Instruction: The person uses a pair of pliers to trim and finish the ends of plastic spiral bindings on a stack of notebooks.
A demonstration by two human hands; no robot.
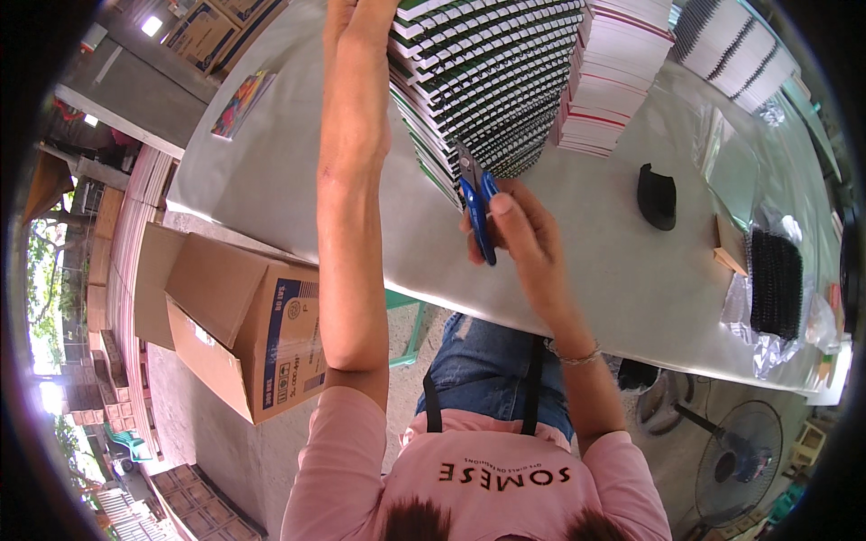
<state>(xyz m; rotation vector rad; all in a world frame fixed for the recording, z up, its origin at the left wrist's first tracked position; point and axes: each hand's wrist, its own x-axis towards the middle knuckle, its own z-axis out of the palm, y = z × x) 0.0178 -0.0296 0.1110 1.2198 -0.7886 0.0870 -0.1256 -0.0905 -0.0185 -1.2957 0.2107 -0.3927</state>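
Observation:
A tall stack of wire-bound notebooks (pixel 492 63) stands on the table in front of me, its black binding loops facing me in rows. My right hand (pixel 530 236) is closed around the blue handles of a pair of wire nippers (pixel 480 216). The nippers' metal jaws point up at the lower bindings of the stack; whether they touch a wire is not clear. My left arm reaches far forward along the stack's left side. Only part of my left hand (pixel 359 16) shows at the top edge, beside the upper notebooks, and its fingers are cut off from view.
Stacks of white pages with red edges (pixel 618 77) and more bound books (pixel 735 50) stand to the right. A black curved object (pixel 657 197) and a bundle of black binding coils (pixel 776 284) lie on the table (pixel 595 270). An open carton (pixel 225 316) sits lower left; a fan (pixel 740 462) stands lower right.

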